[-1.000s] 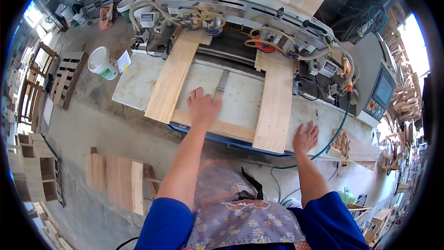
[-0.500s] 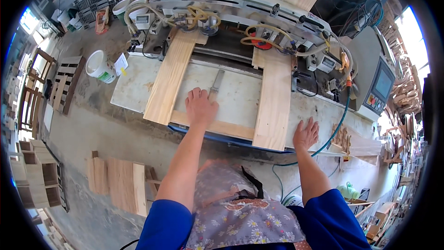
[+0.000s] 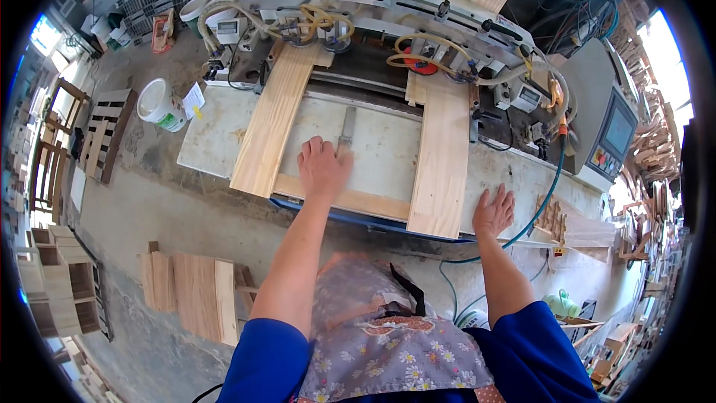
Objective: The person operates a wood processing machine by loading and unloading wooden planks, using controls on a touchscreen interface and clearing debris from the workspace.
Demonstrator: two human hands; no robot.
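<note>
My left hand (image 3: pixel 323 169) rests palm down on the pale bed of a machine, fingers forward and a little apart. A narrow flat grey tool (image 3: pixel 348 125) lies just beyond its thumb; blur at the tool's near end hides its kind, and no grip on it shows. My right hand (image 3: pixel 493 213) lies spread on the bed's right side, holding nothing. Between the hands, a long wooden board (image 3: pixel 442 168) runs from the machine toward me. Another long board (image 3: pixel 276 123) lies left of my left hand. A wooden strip (image 3: pixel 365 202) spans between the boards' near ends.
Clamp heads with yellow hoses (image 3: pixel 321 24) stand over the boards' far ends. A control panel (image 3: pixel 615 134) is at the right, with a teal hose (image 3: pixel 548 198) hanging beside my right hand. A white bucket (image 3: pixel 161 106) and stacked planks (image 3: pixel 195 295) are on the floor at left.
The view has shifted slightly, and the machine and boards appear a little higher. Both hands stay in about the same places; my left thumb is more blurred.
</note>
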